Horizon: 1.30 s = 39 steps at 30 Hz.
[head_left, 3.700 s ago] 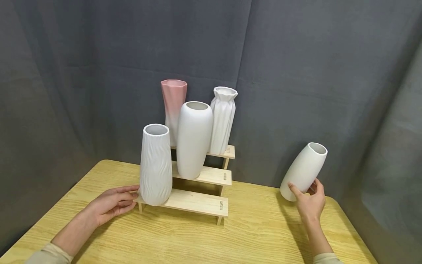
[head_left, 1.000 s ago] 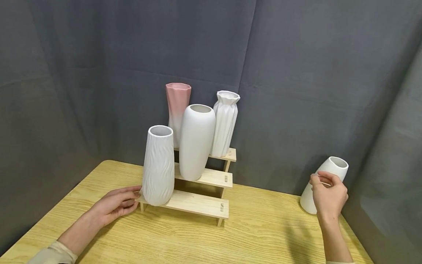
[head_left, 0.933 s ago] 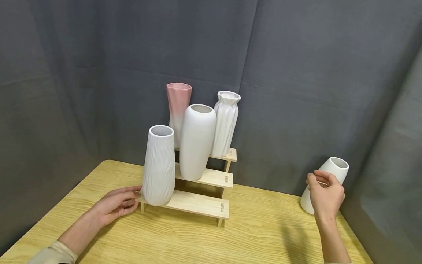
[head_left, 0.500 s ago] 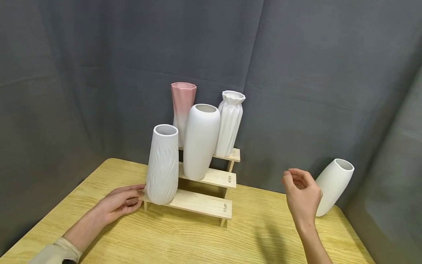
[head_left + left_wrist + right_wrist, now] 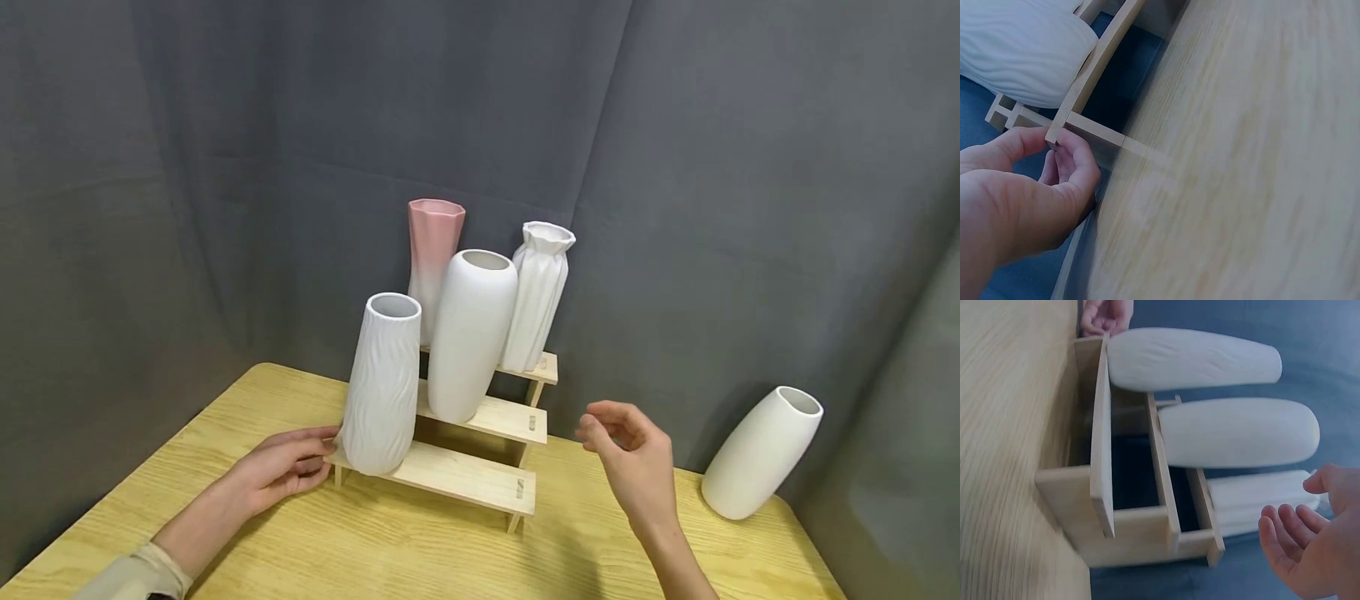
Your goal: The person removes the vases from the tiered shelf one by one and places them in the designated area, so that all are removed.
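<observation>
My left hand pinches the left end of the lowest step of a wooden stepped stand, thumb above and fingers below in the left wrist view. Next to it on that step stands a white wavy-textured vase. A smooth white vase is on the middle step. The top step bears a pink-and-white vase and a white pleated vase. My right hand hovers to the right of the stand, fingers loosely bent, holding nothing. In the right wrist view its fingers overlap the pleated vase's area.
Another smooth white vase stands at the table's back right, near the grey curtain. The wooden table runs under everything, its back edge close to the curtain.
My right hand has let go of the smooth white vase at the right and moved left toward the stand. That vase now stands alone. My left hand keeps its grip.
</observation>
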{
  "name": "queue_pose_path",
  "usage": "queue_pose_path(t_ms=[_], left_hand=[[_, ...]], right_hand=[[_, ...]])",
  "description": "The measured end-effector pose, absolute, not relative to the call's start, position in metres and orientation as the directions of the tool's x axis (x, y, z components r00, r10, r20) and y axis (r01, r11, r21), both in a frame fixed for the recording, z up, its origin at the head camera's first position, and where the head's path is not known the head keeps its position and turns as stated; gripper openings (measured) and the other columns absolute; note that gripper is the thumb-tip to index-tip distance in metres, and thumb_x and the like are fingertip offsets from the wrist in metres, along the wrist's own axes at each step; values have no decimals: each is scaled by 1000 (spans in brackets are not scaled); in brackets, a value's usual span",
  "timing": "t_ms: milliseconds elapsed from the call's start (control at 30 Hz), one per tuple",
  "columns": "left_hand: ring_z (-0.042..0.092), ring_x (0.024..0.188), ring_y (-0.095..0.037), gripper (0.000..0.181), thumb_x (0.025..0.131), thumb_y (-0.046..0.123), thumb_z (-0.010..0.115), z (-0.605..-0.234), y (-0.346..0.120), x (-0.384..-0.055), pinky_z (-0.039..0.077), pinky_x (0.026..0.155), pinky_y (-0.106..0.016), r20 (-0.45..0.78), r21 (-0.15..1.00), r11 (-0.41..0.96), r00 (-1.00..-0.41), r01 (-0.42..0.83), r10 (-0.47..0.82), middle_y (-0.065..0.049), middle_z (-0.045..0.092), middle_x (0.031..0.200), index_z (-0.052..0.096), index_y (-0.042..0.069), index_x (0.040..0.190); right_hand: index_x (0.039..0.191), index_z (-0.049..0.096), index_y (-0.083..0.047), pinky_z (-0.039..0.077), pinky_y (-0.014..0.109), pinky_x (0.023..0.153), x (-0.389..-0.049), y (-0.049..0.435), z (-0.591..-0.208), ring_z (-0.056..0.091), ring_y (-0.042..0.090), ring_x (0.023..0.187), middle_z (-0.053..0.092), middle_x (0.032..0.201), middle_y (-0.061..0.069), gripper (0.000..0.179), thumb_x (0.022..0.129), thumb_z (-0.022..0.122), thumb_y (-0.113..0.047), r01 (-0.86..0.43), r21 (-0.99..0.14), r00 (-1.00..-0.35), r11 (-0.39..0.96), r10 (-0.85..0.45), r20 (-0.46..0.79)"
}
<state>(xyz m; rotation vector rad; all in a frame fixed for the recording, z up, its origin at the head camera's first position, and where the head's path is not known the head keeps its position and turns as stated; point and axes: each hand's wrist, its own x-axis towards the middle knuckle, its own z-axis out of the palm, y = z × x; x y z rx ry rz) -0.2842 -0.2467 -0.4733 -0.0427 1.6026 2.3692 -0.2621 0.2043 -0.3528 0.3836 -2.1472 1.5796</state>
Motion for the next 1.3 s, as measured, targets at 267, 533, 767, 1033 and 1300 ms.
queue_pose_path(t_ms=[267, 533, 767, 1033, 1300], left_hand=[[51, 81, -11, 65, 99, 0, 61, -469, -242, -284, 55, 83, -27, -175, 900, -355, -956, -253, 237, -14, 51, 115, 29, -6, 156], [55, 81, -11, 60, 100, 0, 60, -473, -239, -288, 55, 81, -27, -180, 896, -365, -958, -253, 223, -14, 54, 112, 33, -7, 153], [53, 81, -11, 60, 100, 1, 60, -472, -242, -284, 54, 80, -26, -179, 897, -367, -961, -247, 210, -14, 53, 113, 33, -6, 153], [54, 83, -12, 57, 99, -1, 60, -473, -243, -285, 54, 81, -27, -174, 893, -378, -962, -244, 209, -15, 53, 116, 36, -6, 151], [53, 81, -12, 57, 100, 1, 60, -476, -246, -282, 55, 80, -28, -189, 897, -367, -964, -248, 189, -14, 54, 112, 37, -7, 152]], right_hand=[[107, 73, -8, 57, 33, 79, -268, 170, -357, 69, 34, 90, 73, 97, 12, 16, 92, 78, -10, -439, -869, -894, 229, -19, 447], [110, 73, -10, 57, 37, 86, -276, 128, -365, 68, 22, 101, 71, 108, 8, 23, 89, 82, -16, -416, -890, -908, 185, -136, 396], [110, 70, -1, 57, 34, 86, -277, 84, -384, 69, 24, 102, 70, 108, 12, 28, 88, 83, -12, -406, -903, -901, 143, -229, 369], [120, 64, 0, 52, 45, 95, -275, 44, -401, 62, 37, 112, 64, 118, 15, 45, 85, 85, -19, -347, -925, -914, 155, -279, 295], [142, 52, -7, 48, 52, 100, -272, 18, -411, 60, 33, 117, 58, 133, 13, 74, 81, 89, -28, -331, -924, -915, 192, -304, 265]])
